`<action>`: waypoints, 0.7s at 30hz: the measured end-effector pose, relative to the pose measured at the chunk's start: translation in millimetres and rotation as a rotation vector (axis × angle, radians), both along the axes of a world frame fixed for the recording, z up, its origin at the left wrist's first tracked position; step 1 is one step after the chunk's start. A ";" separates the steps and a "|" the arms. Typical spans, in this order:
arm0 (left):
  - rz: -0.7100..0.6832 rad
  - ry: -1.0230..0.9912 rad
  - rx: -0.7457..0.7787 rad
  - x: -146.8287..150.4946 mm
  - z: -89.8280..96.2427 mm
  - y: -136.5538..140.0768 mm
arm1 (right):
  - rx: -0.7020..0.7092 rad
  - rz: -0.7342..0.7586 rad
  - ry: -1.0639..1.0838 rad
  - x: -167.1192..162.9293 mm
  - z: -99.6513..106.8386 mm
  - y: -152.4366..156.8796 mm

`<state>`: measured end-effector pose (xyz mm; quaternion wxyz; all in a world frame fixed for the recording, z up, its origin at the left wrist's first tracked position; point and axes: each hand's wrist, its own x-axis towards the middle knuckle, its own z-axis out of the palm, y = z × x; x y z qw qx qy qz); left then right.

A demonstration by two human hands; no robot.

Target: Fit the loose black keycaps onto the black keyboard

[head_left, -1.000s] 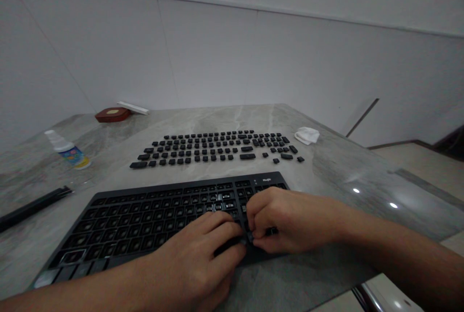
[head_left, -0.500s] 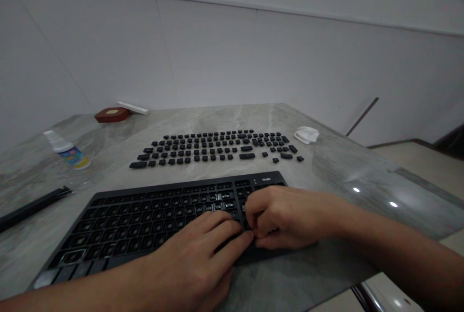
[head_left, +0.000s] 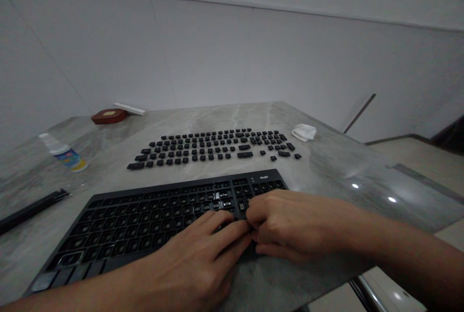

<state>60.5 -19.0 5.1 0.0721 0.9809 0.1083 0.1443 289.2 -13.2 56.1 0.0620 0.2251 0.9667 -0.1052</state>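
A black keyboard (head_left: pixel 119 234) lies on the marbled table (head_left: pixel 344 172), close to the person, most of its key sockets bare. The left hand (head_left: pixel 197 259) rests over its right half, fingers bent and slightly spread, the tips meeting those of the right hand (head_left: pixel 290 225). The right hand's fingers are curled in at the keyboard's near right part; whether either hand pinches anything cannot be told. Beyond the keyboard, loose black keycaps (head_left: pixel 195 151) lie in rows, a white cloth (head_left: pixel 304 132) near their right end.
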 end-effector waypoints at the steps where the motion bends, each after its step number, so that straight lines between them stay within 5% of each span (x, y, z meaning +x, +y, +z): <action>1: 0.007 0.002 0.003 -0.4 0.1 -0.1 | -0.016 -0.009 -0.009 -0.2 1.2 0.2; 15: 0.032 0.026 -0.010 0.3 3.8 -0.6 | -0.069 -0.052 -0.037 -2.8 0.5 0.6; 21: 0.063 -0.009 0.001 -1.9 -1.4 0.3 | -0.087 0.194 0.271 14.8 -18.6 26.8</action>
